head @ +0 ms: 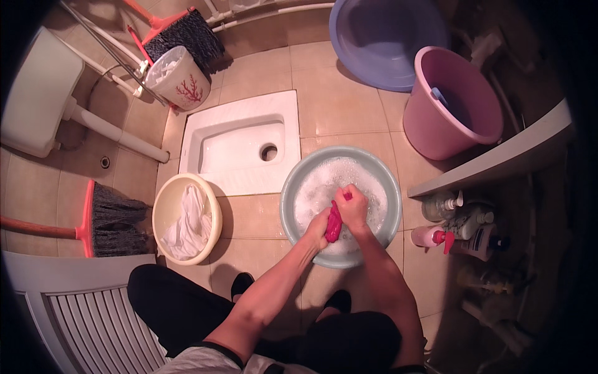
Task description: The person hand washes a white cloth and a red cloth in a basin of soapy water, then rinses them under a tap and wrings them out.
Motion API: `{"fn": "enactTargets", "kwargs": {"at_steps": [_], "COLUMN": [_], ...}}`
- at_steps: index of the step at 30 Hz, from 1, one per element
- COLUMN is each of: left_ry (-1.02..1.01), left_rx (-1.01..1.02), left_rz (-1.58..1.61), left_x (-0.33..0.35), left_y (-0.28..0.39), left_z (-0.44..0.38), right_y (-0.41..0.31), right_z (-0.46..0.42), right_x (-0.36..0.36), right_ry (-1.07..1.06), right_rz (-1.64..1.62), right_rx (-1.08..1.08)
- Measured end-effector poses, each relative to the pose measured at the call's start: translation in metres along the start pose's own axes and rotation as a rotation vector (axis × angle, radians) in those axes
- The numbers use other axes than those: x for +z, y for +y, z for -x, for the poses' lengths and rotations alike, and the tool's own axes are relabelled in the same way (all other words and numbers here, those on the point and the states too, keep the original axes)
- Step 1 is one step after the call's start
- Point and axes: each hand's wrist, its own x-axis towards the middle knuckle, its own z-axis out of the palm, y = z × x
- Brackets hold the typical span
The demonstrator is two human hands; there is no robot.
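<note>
A round grey-green basin [288, 184] full of white suds and water stands on the tiled floor before me. Over it my left hand [319, 229] is closed on a wet, bunched dark pink cloth [333, 226]. My right hand [352, 205] grips another part of the pink cloth, a bit of which shows at the fist. The two hands are close together above the foam. Left of the basin, a cream-coloured basin [217, 222] holds a crumpled white cloth [187, 224].
A white squat toilet [240, 140] lies beyond the basins. At the upper right stand a pink bucket [420, 117] and a large blue tub [343, 42]. Pump bottles [430, 237] are on the right. A broom [85, 226] and a waste bin [189, 91] are on the left.
</note>
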Motion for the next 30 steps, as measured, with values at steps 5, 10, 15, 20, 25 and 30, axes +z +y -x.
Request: {"fn": "enactTargets", "kwargs": {"at_steps": [5,10,15,20,25,30], "left_ry": [-0.017,0.003,-0.040,-0.587,-0.073,0.029], "left_rx": [0.248,0.035,-0.017,-0.045,-0.048,-0.002], "left_rz": [-0.243,-0.239,0.130,0.278,0.284,-0.050], "left_x": [-0.009,0.009,-0.029,-0.045,0.004,0.002], "left_y": [0.034,0.043,0.031,0.021,-0.001,0.015], "left_z": [0.016,0.028,-0.019,-0.028,0.002,0.003], "right_y": [0.042,0.022,-0.071,-0.081,-0.025,0.010], "right_z": [-0.014,0.014,0.068,0.072,0.031,-0.007], "right_x": [-0.026,-0.016,-0.003,-0.001,0.004,-0.015], "right_ry": [0.070,-0.333,-0.357,-0.233,0.102,-0.011], "right_rz": [0.235,-0.468,-0.330,0.003,-0.045,0.107], "right_rx": [-0.159,0.687,-0.123,-0.289,-0.022,-0.089]}}
